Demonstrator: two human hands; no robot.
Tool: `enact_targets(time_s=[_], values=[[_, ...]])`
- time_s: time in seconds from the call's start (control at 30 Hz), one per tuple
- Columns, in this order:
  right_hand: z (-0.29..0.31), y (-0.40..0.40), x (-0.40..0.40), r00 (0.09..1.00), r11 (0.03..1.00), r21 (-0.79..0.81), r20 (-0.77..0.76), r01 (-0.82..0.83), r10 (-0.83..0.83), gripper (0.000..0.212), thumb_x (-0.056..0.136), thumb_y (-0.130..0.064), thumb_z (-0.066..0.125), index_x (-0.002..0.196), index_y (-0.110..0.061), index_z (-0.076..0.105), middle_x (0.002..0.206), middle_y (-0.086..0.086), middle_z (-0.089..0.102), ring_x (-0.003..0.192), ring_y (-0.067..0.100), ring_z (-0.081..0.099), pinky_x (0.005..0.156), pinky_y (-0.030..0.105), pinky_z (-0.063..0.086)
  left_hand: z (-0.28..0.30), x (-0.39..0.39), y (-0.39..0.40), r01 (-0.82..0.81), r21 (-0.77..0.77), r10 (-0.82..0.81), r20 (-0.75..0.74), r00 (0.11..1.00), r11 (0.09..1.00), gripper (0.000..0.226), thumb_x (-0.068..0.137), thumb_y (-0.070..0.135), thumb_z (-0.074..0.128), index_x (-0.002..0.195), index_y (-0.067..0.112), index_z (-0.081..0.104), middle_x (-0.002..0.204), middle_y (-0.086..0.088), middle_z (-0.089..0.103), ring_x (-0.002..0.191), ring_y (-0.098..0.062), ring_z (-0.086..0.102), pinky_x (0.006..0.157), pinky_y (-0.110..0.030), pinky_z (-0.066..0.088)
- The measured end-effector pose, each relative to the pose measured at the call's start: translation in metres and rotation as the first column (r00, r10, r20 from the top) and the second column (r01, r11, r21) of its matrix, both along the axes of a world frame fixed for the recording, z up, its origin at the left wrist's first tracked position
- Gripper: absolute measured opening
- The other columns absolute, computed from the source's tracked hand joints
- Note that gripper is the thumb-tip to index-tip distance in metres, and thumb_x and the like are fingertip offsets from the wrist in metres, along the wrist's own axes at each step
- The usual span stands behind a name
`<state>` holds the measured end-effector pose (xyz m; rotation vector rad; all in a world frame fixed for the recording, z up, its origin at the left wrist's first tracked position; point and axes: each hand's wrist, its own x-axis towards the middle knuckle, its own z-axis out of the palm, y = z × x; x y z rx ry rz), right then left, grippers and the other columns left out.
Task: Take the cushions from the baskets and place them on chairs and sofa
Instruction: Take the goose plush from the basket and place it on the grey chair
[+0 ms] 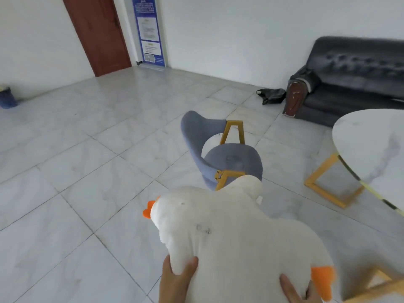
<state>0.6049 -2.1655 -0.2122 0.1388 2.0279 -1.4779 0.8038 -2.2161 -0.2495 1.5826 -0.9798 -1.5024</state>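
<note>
Head view: my left hand (175,278) and right hand (299,291) grip a white goose cushion (229,232), seemingly just before the blue chair (227,158).

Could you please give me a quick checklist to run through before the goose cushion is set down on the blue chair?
1. Grip: left hand and right hand both hold the white goose cushion at its near end: ok.
2. Blue chair seat free of objects: ok.
3. Chair orientation: backrest at left, the seat's open front toward the round marble table: ok.
4. Path between cushion and chair: nothing in between, though the cushion hides the floor under it: ok.
5. Cushion clear of the table edge at right: ok.
6. Chair steady on its legs: cannot tell, the legs are mostly hidden.
</note>
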Motion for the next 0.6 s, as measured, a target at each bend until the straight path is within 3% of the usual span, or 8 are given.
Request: enact_targets(time_s=[0.07, 0.1, 0.13, 0.27, 0.33, 0.43, 0.5, 0.6], values=[[-0.001, -0.039, -0.031, 0.998, 0.998, -0.038, -0.018, -0.057, 0.056, 0.036, 0.087, -0.001, 0.050, 0.123, 0.002, 0.045, 0.111, 0.012, 0.052, 0.100, 0.027, 0.046, 0.089, 0.030, 0.029, 0.003, -0.039, -0.066, 0.067, -0.046, -0.070, -0.067, 0.995, 0.997, 0.094, 0.029, 0.057, 0.063, 0.112, 0.017, 0.047, 0.101, 0.003, 0.060, 0.092, -0.017, 0.058, 0.075, -0.031, 0.044], [-0.006, -0.056, -0.049, 0.991, 0.991, -0.063, -0.067, -0.117, 0.113, 0.040, 0.083, -0.002, 0.057, 0.122, 0.003, 0.046, 0.113, 0.013, 0.053, 0.097, 0.024, 0.046, 0.088, 0.030, 0.031, 0.005, -0.059, -0.100, 0.093, -0.071, -0.100, -0.097, 0.990, 0.993, 0.093, 0.032, 0.058, 0.064, 0.115, 0.018, 0.048, 0.104, 0.002, 0.062, 0.095, -0.018, 0.059, 0.078, -0.034, 0.047], [-0.005, -0.074, -0.065, 0.975, 0.980, -0.049, -0.120, -0.194, 0.187, 0.041, 0.080, -0.006, 0.062, 0.119, -0.001, 0.048, 0.112, 0.013, 0.055, 0.095, 0.021, 0.046, 0.087, 0.029, 0.032, 0.010, -0.079, -0.133, 0.125, -0.093, -0.134, -0.108, 0.985, 0.988, 0.090, 0.036, 0.058, 0.065, 0.115, 0.019, 0.049, 0.107, 0.001, 0.063, 0.097, -0.019, 0.060, 0.081, -0.037, 0.049], [0.022, -0.153, -0.130, 0.961, 0.972, -0.095, -0.199, -0.215, 0.193, 0.030, 0.078, -0.019, 0.065, 0.102, -0.018, 0.046, 0.102, 0.008, 0.054, 0.094, 0.022, 0.047, 0.085, 0.034, 0.035, 0.033, -0.150, -0.235, 0.198, -0.135, -0.217, -0.141, 0.966, 0.971, 0.082, 0.042, 0.058, 0.066, 0.114, 0.022, 0.052, 0.108, -0.001, 0.065, 0.098, -0.022, 0.062, 0.089, -0.047, 0.050], [0.024, -0.182, -0.162, 0.962, 0.978, -0.059, -0.201, -0.200, 0.184, 0.032, 0.078, -0.021, 0.066, 0.103, -0.020, 0.046, 0.103, 0.010, 0.054, 0.097, 0.025, 0.049, 0.089, 0.037, 0.037, 0.038, -0.185, -0.269, 0.230, -0.125, -0.247, -0.147, 0.958, 0.965, 0.081, 0.042, 0.057, 0.066, 0.114, 0.021, 0.051, 0.108, 0.000, 0.065, 0.098, -0.021, 0.061, 0.087, -0.045, 0.050], [0.014, -0.220, -0.202, 0.970, 0.989, 0.007, -0.193, -0.146, 0.145, 0.038, 0.077, -0.015, 0.067, 0.111, -0.005, 0.051, 0.111, 0.019, 0.056, 0.093, 0.027, 0.048, 0.088, 0.036, 0.034, 0.029, -0.228, -0.305, 0.229, -0.057, -0.236, -0.158, 0.959, 0.972, 0.088, 0.038, 0.057, 0.064, 0.116, 0.023, 0.045, 0.106, 0.003, 0.059, 0.097, -0.021, 0.057, 0.081, -0.037, 0.045], [0.008, -0.249, -0.225, 0.974, 0.990, 0.029, -0.179, -0.137, 0.140, 0.030, 0.077, -0.015, 0.068, 0.098, -0.003, 0.051, 0.113, 0.027, 0.057, 0.082, 0.026, 0.044, 0.087, 0.038, 0.034, 0.021, -0.256, -0.328, 0.214, -0.027, -0.215, -0.144, 0.966, 0.976, 0.093, 0.032, 0.059, 0.062, 0.117, 0.025, 0.043, 0.105, 0.004, 0.056, 0.094, -0.018, 0.054, 0.077, -0.032, 0.041], [-0.002, -0.303, -0.270, 0.959, 0.980, 0.021, -0.201, -0.200, 0.200, 0.052, 0.070, -0.033, 0.071, 0.109, -0.006, 0.050, 0.110, 0.020, 0.059, 0.092, 0.032, 0.048, 0.093, 0.040, 0.033, 0.021, -0.301, -0.373, 0.165, -0.008, -0.165, -0.137, 0.977, 0.986, 0.077, 0.042, 0.054, 0.064, 0.110, 0.030, 0.036, 0.093, 0.015, 0.051, 0.084, -0.008, 0.050, 0.078, -0.031, 0.040]])
